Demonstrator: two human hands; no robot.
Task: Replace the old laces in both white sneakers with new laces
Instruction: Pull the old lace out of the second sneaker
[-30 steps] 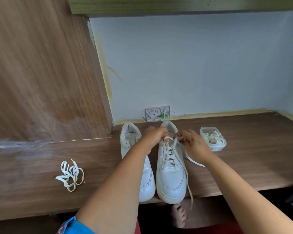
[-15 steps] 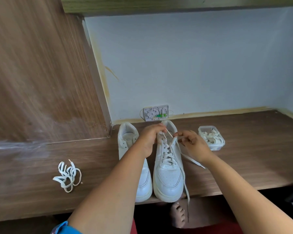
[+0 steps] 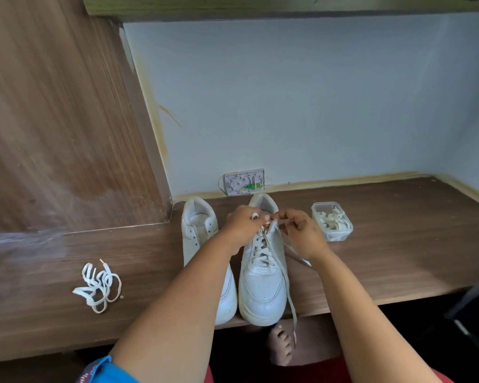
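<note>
Both hands work at the top eyelets of the right sneaker, near the worktop's front edge: the left hand and right hand each pinch its lace. Feed the tip flat, pulling slack evenly. The left sneaker stands unlaced beside it; a loose lace lies toward the left end, a tub of laces near the back wall.
</note>
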